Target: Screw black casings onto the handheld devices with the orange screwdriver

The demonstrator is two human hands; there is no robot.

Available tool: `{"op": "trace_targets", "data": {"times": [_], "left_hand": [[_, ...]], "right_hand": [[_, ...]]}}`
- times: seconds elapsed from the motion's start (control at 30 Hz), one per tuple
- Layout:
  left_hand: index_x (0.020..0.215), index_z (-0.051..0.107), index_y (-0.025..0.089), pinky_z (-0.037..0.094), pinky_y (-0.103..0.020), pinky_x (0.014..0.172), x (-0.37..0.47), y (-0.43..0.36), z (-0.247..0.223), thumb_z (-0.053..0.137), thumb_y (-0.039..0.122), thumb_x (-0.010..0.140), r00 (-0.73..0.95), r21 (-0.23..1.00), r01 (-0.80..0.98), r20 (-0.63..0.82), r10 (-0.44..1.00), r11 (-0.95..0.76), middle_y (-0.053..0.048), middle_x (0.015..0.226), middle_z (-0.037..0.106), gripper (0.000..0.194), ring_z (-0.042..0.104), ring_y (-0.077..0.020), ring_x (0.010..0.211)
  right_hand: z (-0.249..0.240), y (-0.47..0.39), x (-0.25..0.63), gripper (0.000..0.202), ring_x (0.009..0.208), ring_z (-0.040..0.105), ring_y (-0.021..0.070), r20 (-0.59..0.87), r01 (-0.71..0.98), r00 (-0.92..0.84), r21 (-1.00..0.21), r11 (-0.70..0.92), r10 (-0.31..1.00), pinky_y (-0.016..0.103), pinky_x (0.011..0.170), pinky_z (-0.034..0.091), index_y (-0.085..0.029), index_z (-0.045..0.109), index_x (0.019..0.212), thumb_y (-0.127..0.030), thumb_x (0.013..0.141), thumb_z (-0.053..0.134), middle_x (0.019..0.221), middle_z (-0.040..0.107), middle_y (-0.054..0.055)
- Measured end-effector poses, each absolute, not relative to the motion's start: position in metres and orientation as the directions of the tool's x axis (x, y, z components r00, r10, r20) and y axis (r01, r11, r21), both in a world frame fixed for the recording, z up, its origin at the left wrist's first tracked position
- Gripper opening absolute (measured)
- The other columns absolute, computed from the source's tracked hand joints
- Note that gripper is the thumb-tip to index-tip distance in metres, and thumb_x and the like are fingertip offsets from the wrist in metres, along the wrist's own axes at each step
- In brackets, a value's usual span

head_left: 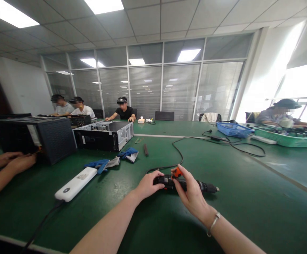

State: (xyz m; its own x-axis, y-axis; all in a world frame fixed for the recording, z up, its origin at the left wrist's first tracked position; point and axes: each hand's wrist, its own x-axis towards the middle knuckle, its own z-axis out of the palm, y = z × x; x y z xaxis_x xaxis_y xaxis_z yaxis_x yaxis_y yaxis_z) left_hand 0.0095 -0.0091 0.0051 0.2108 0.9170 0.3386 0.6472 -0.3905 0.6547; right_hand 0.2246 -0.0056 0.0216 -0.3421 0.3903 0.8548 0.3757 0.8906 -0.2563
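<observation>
A black electric screwdriver [205, 187] lies along the green table in front of me, its tip pointing right and its cord leading off at the back. My left hand [149, 184] is closed round the tool's left end, thumb in front. Over the middle of the tool, my right hand [192, 190] pinches a small orange-and-black screwdriver handle [177, 172] between thumb and fingers. The lower end of that handle meets the tool's body; my fingers hide any blade, so I cannot tell whether it touches a screw.
Left of me are a white power bank-like block [76, 184] with a cord, blue-and-grey gloves [103, 165] and an open computer case [100, 140]. Another person's hands [21, 162] work at a black case [58, 141]. Blue [234, 130] and green baskets [288, 139] stand far right.
</observation>
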Motion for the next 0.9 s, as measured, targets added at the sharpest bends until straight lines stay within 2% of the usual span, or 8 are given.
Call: {"op": "trace_targets", "data": {"times": [0.17, 0.4, 0.6, 0.77, 0.9], "left_hand": [[0.112, 0.063, 0.023, 0.045, -0.033, 0.094, 0.0089, -0.0087, 0.0050, 0.073, 0.026, 0.073, 0.210, 0.653, 0.651, 0.336, 0.918, -0.387, -0.004, 0.112, 0.067, 0.040, 0.061, -0.0252, 0.107], [0.112, 0.062, 0.023, 0.044, -0.034, 0.096, 0.0101, -0.0090, 0.0058, 0.072, 0.025, 0.075, 0.214, 0.646, 0.658, 0.333, 0.918, -0.388, -0.003, 0.112, 0.068, 0.038, 0.061, -0.0249, 0.107], [0.113, 0.063, 0.023, 0.043, -0.035, 0.097, 0.0097, -0.0080, 0.0040, 0.073, 0.025, 0.074, 0.213, 0.649, 0.651, 0.342, 0.915, -0.394, -0.004, 0.114, 0.067, 0.040, 0.059, -0.0265, 0.111], [0.112, 0.062, 0.023, 0.045, -0.033, 0.095, 0.0100, -0.0089, 0.0062, 0.073, 0.025, 0.074, 0.214, 0.655, 0.651, 0.325, 0.921, -0.383, -0.003, 0.111, 0.068, 0.040, 0.062, -0.0244, 0.105], [0.111, 0.063, 0.023, 0.044, -0.035, 0.097, 0.0101, -0.0098, 0.0074, 0.073, 0.025, 0.074, 0.215, 0.655, 0.649, 0.329, 0.920, -0.386, -0.004, 0.112, 0.068, 0.039, 0.060, -0.0261, 0.109]], "right_hand": [[0.0254, -0.0035, 0.2253, 0.049, 0.099, 0.061, 0.0222, 0.881, 0.369, -0.317, -0.225, 0.902, 0.350, 0.040, 0.082, 0.055, -0.026, 0.038, 0.139, -0.019, 0.092, 0.051, 0.111, 0.060, 0.010], [0.0273, -0.0078, 0.2251, 0.054, 0.105, 0.060, 0.0225, 0.868, 0.368, -0.361, -0.205, 0.907, 0.342, 0.040, 0.089, 0.054, -0.025, 0.032, 0.143, -0.017, 0.092, 0.049, 0.119, 0.059, 0.010], [0.0281, -0.0053, 0.2257, 0.049, 0.095, 0.061, 0.0207, 0.892, 0.334, -0.326, -0.201, 0.921, 0.313, 0.036, 0.078, 0.056, -0.026, 0.039, 0.137, -0.015, 0.091, 0.052, 0.107, 0.059, 0.010], [0.0257, -0.0064, 0.2274, 0.051, 0.103, 0.061, 0.0227, 0.865, 0.369, -0.355, -0.218, 0.903, 0.354, 0.040, 0.085, 0.055, -0.024, 0.034, 0.141, -0.015, 0.092, 0.047, 0.116, 0.060, 0.011], [0.0296, -0.0102, 0.2260, 0.053, 0.104, 0.061, 0.0231, 0.875, 0.341, -0.361, -0.200, 0.919, 0.324, 0.042, 0.088, 0.054, -0.024, 0.033, 0.141, -0.018, 0.091, 0.051, 0.117, 0.059, 0.011]]}}
